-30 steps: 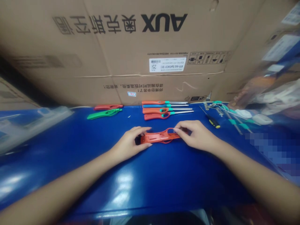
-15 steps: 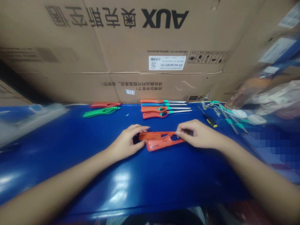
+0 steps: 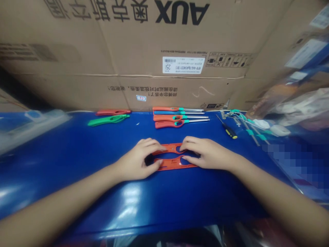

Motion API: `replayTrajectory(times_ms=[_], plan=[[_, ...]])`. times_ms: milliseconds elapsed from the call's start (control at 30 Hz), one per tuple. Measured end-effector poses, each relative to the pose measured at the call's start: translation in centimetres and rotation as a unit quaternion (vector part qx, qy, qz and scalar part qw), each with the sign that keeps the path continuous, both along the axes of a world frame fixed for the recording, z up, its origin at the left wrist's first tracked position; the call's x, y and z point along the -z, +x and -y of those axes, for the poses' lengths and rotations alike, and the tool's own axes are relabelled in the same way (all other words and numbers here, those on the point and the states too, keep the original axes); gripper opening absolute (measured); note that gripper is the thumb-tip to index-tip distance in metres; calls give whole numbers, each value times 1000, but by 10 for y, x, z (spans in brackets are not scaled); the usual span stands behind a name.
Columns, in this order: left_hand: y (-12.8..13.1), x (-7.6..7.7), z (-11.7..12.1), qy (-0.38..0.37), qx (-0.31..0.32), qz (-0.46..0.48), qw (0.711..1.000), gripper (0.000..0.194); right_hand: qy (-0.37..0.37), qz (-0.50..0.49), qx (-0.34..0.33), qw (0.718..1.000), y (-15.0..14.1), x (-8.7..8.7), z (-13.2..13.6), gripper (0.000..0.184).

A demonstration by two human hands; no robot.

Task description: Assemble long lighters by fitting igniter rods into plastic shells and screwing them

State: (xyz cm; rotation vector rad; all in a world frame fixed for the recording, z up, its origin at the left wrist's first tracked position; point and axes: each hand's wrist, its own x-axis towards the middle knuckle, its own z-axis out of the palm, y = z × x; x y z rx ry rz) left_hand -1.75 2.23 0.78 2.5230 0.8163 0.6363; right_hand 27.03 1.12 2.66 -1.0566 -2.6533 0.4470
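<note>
At nine o'clock the left hand (image 3: 142,158), and at three the right hand (image 3: 207,153), each sets thumb to the near orange casing half (image 3: 177,165) and fingers to the far orange half (image 3: 170,148), on the blue table (image 3: 164,202); whether they grip or merely touch is hard to tell. Beyond, at twelve, lie four long-nosed lighters (image 3: 164,118); at ten, a green casing (image 3: 106,120); at two, a screwdriver (image 3: 230,131).

Printed cardboard (image 3: 133,61) behind blue table (image 3: 185,202)

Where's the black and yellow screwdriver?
The screwdriver lies right of centre in the head view, on the blue table, between the row of lighters and the teal pieces.
</note>
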Motion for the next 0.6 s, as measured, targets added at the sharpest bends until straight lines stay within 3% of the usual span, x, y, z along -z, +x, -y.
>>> replayTrajectory(times_ms=[167, 600], plan=[[1, -1, 2, -15, 12, -16, 1000, 39, -40, -12, -15, 999, -2, 1, 1, 4], [3, 0, -1, -10, 30, 16, 999, 40, -24, 1, -4, 1000, -2, -2, 2, 9]])
